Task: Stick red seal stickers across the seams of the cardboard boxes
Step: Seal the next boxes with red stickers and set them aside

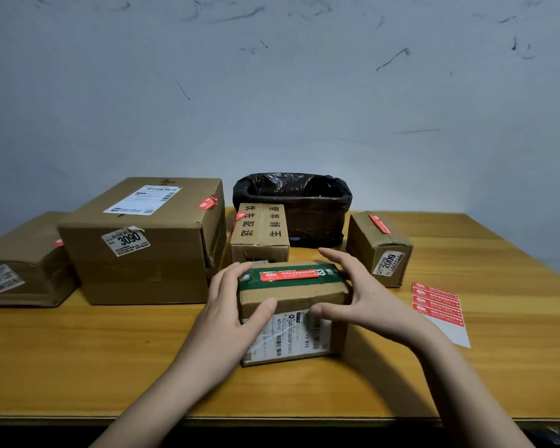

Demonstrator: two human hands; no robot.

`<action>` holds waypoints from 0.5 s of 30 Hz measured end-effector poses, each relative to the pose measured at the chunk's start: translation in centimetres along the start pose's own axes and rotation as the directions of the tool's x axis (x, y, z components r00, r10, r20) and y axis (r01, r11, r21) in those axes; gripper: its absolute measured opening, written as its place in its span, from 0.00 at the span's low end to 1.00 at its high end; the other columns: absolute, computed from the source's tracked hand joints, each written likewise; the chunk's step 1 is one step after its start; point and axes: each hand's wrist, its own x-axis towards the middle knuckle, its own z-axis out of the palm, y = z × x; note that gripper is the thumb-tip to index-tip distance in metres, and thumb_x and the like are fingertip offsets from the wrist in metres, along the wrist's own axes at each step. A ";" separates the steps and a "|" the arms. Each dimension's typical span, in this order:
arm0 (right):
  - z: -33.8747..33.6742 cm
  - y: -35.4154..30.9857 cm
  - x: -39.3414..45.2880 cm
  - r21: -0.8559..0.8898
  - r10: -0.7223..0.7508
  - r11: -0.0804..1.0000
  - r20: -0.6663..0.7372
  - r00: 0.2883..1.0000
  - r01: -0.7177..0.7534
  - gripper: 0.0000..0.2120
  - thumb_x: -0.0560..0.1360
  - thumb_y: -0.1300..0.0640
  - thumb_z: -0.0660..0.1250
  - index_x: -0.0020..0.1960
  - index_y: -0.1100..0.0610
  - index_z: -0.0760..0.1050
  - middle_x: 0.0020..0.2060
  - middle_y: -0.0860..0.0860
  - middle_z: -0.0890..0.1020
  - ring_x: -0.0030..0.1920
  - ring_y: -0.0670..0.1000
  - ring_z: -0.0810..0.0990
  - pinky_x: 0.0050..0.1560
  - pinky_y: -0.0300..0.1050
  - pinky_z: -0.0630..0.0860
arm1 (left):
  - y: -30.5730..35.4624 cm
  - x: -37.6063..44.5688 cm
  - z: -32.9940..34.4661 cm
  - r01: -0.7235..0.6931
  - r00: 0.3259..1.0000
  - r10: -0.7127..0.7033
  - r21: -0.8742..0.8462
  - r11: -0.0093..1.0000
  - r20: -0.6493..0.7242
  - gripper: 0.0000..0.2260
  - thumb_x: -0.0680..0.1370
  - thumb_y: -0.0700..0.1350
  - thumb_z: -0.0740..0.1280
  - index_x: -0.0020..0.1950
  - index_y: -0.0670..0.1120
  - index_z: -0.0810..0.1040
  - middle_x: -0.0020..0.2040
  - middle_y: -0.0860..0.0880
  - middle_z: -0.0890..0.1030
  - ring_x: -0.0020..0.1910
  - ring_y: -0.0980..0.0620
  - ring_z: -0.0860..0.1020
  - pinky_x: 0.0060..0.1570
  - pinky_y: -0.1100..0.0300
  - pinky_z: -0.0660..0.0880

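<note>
A small cardboard box [291, 295] with green tape stands in front of me on the wooden table [110, 350]. A red seal sticker [290, 275] lies along the green tape on its top. My left hand [230, 305] grips the box's left end, thumb on the front face. My right hand [359, 295] grips its right end, thumb on the white shipping label. A sheet of red seal stickers [437, 302] lies on the table to the right.
A large box [143, 240] marked 3090, a flatter box [23, 266] at far left, a box [261, 234] with black characters and a small box [380, 247] marked 2009 each carry a red sticker. A bin with a black bag [293, 205] stands at the back.
</note>
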 end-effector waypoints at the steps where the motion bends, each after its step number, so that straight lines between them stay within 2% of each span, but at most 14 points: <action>1: -0.1 0.0 0.0 -0.028 -0.005 1.000 -0.004 1.000 0.004 0.44 0.67 0.46 0.77 0.75 0.44 0.55 0.71 0.44 0.61 0.69 0.42 0.63 0.71 0.43 0.64 | 0.1 0.0 0.0 0.002 1.000 -0.002 -0.029 1.000 0.001 0.26 0.72 0.68 0.61 0.67 0.65 0.57 0.66 0.61 0.60 0.56 0.73 0.66 0.58 0.63 0.70; 3: -0.3 0.0 -0.2 -0.066 -0.007 0.998 -0.003 1.000 0.007 0.45 0.66 0.46 0.77 0.74 0.42 0.54 0.70 0.44 0.62 0.69 0.43 0.63 0.72 0.45 0.63 | 0.3 0.0 0.2 0.008 1.000 -0.007 -0.074 0.997 0.005 0.22 0.76 0.59 0.64 0.66 0.64 0.58 0.66 0.60 0.60 0.57 0.73 0.65 0.58 0.64 0.72; 6: -0.7 -0.1 -0.9 -0.141 -0.026 0.990 0.004 1.000 0.026 0.46 0.64 0.43 0.78 0.72 0.38 0.53 0.68 0.45 0.65 0.69 0.46 0.63 0.71 0.48 0.63 | 0.8 -0.1 0.6 0.004 1.000 -0.005 -0.098 0.995 -0.012 0.21 0.77 0.50 0.65 0.66 0.62 0.60 0.65 0.58 0.61 0.55 0.73 0.64 0.46 0.78 0.69; 8: -1.0 -0.3 -1.5 -0.160 -0.029 0.987 0.013 0.999 0.031 0.46 0.63 0.44 0.79 0.72 0.39 0.54 0.65 0.45 0.64 0.68 0.45 0.64 0.70 0.46 0.66 | 1.0 -0.1 1.0 -0.012 1.000 0.009 -0.114 0.993 -0.025 0.21 0.77 0.48 0.66 0.65 0.61 0.61 0.65 0.57 0.61 0.56 0.73 0.65 0.42 0.82 0.67; 11: -1.4 -0.7 -2.9 -0.192 -0.017 0.981 0.019 1.000 0.020 0.49 0.62 0.43 0.79 0.74 0.42 0.54 0.63 0.42 0.60 0.67 0.42 0.66 0.67 0.39 0.70 | 1.8 -0.1 1.6 -0.041 0.999 0.035 -0.164 0.986 -0.041 0.21 0.77 0.47 0.67 0.66 0.58 0.63 0.65 0.55 0.63 0.54 0.77 0.66 0.43 0.81 0.68; 13: -1.6 -1.1 -3.7 -0.294 -0.033 0.955 -0.002 0.999 0.031 0.50 0.62 0.40 0.77 0.75 0.42 0.52 0.64 0.41 0.60 0.67 0.42 0.66 0.66 0.39 0.70 | 2.5 0.3 2.0 -0.066 0.997 0.056 -0.199 0.978 -0.055 0.20 0.77 0.46 0.67 0.67 0.56 0.65 0.63 0.55 0.64 0.52 0.81 0.65 0.43 0.81 0.68; 15: -2.0 -1.3 -4.5 -0.404 -0.053 0.914 -0.026 0.998 0.038 0.50 0.62 0.37 0.75 0.75 0.41 0.50 0.67 0.41 0.62 0.67 0.43 0.64 0.68 0.42 0.68 | 3.3 0.8 2.5 -0.081 0.996 0.074 -0.246 0.966 -0.041 0.18 0.78 0.47 0.65 0.66 0.56 0.65 0.64 0.56 0.65 0.58 0.76 0.66 0.47 0.79 0.69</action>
